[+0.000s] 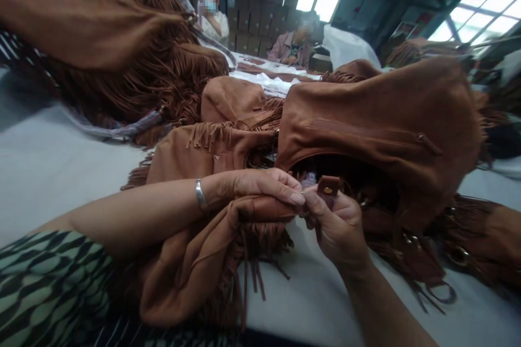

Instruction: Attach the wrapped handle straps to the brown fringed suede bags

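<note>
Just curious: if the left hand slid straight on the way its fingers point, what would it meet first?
The left hand, gripping a fold, points right. It would probably meet the right hand first, which is pinching a tab at its fingertips. The bag lies behind.

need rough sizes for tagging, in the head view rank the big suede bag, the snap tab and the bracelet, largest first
1. suede bag, by far the largest.
2. snap tab, pinched in the right hand.
3. bracelet; only part of its band shows, so 2 and 3 are close.
</note>
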`<state>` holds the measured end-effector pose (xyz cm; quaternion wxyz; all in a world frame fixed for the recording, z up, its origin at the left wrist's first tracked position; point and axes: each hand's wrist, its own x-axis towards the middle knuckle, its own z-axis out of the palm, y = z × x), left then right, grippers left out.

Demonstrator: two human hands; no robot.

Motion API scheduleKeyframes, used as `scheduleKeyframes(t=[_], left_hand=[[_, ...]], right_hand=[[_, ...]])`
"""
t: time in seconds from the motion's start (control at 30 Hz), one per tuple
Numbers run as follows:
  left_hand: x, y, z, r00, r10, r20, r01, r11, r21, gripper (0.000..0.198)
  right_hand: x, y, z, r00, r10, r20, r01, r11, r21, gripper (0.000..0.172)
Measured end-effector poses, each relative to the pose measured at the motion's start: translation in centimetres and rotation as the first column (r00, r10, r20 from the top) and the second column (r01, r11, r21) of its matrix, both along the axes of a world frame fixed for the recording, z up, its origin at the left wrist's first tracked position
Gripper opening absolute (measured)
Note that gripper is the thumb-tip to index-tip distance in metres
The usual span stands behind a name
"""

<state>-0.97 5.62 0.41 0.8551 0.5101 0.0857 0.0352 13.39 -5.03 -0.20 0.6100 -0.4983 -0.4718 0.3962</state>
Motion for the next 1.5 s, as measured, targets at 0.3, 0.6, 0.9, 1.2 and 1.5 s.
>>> scheduleKeyframes(t=[0.3,0.6,0.9,1.2,1.5], left_hand=[[0.5,0.1,-0.9,0.991,-0.136,-0.004,0.136,0.991,0.021,0.027],[-1.2,-0.2,4.0,0.927,0.305,-0.218,0.033,0.512,0.859,0.043],[-2.4,-7.3,4.1,0.809,0.558,-0.186,0.214,0.017,0.977,0.033],[-0.2,-7.4,1.7,0.761,0.633,-0.142,0.283,-0.126,0.951,0.033],[-3.3,-3.7,5.0,0.918,0.260,-0.299,0.361,-0.237,0.902,0.025]], right_hand=[[3.0,0.7,1.5,0.906,0.416,-0.077,-0.421,0.864,-0.278,0.041],[2.9,0.4,1.0,0.948,0.285,-0.143,-0.317,0.895,-0.313,0.030],[2.1,0.1,1.4,0.969,0.224,-0.099,-0.242,0.937,-0.250,0.029],[-0.4,-0.6,0.1,0.997,-0.060,-0.051,0.058,0.997,-0.043,0.026],[0.8,0.0,0.6,0.958,0.238,-0.158,-0.265,0.946,-0.188,0.026]])
